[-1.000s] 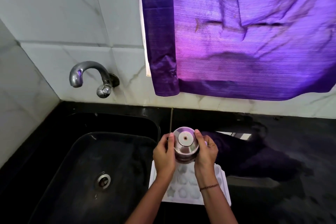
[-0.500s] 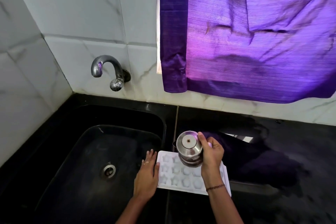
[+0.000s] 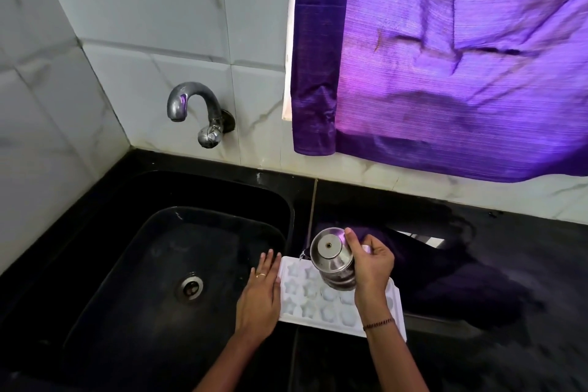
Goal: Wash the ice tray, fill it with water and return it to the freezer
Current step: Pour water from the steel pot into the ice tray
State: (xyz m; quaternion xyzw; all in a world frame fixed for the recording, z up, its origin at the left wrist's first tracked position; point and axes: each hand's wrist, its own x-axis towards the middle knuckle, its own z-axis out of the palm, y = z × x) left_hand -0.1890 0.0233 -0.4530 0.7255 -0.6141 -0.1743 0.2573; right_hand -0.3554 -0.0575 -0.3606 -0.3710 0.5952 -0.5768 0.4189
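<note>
Black stone tabletop (image 3: 509,264) with a black sink (image 3: 133,264) sunk into its left side, white marble-look tiles (image 3: 143,9) behind and a shiny purple curtain (image 3: 445,73) hanging far right. A curved steel tap (image 3: 194,108) sticks out of the wall above the sink, and the drain (image 3: 190,287) shows in the bottom of the basin.

Only the head view to go on. The white ice tray (image 3: 318,323) lies flat on the tabletop just right of the sink, at the near edge, with star and round cells. The left hand (image 3: 259,299) is laid flat, fingers (image 3: 265,264) straight and close together, touching the tray's left end, a ring (image 3: 261,275) on one finger. The right hand (image 3: 372,264) grips a small steel pot (image 3: 331,251) over the middle of the tray, fingers (image 3: 351,240) and thumb wrapped round its side. The pot is tipped to the left and a thin trickle of water (image 3: 301,254) drops from its lip onto the tray's far-left corner.

Hard to make out:
- the pot's round end with a centre dot faces the camera; lid or base, can't tell
- the pot and right hand cover the tray's far-right cells, and the forearm with its wrist thread (image 3: 378,324) crosses the near-right corner
- can't tell how much water sits in the cells
- the dark purple patch (image 3: 413,251) behind the tray could be cloth or the curtain's reflection
</note>
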